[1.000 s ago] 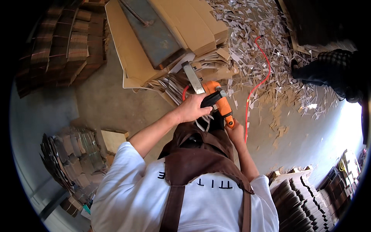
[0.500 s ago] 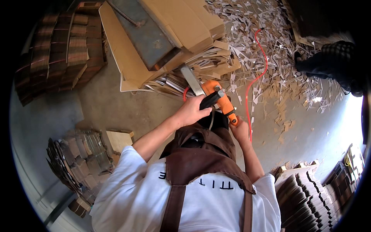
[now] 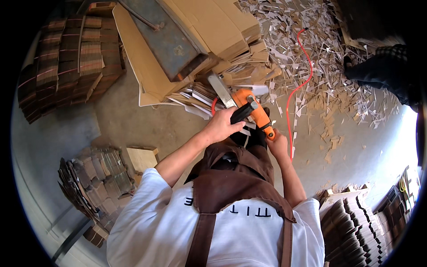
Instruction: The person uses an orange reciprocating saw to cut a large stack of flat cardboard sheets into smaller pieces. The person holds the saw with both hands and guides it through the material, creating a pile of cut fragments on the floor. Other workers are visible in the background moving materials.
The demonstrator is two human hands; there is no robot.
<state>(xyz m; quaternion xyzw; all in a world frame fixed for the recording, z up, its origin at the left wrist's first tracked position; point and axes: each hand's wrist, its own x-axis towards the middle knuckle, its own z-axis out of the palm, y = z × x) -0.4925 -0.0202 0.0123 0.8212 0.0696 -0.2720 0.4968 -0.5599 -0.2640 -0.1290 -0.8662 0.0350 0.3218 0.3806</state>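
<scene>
An orange hand-held power tool [image 3: 260,116] with a flat metal head is held in front of me. My left hand [image 3: 221,126] is closed round its black side handle. Behind it, my right hand [image 3: 277,143] grips the rear end of the orange body. The metal head points at the ragged edge of a stack of cardboard sheets [image 3: 222,20], where loose strips [image 3: 195,94] jut out. Pale scraps lie by the tool, some blurred. A heavy grey metal beam [image 3: 171,42] rests on top of the stack.
A red hose [image 3: 288,107] runs along the floor on the right, near a thick litter of scraps [image 3: 307,58]. Another person's dark-clothed leg [image 3: 378,71] is at far right. Bundled cardboard piles [image 3: 71,62] stand left, with more cardboard [image 3: 100,178] lower left and lower right [image 3: 356,227].
Pale scraps have appeared to the right of the tool and below its handle, and the strips at the stack's edge have shifted. Both hands keep their hold; the view has moved slightly.
</scene>
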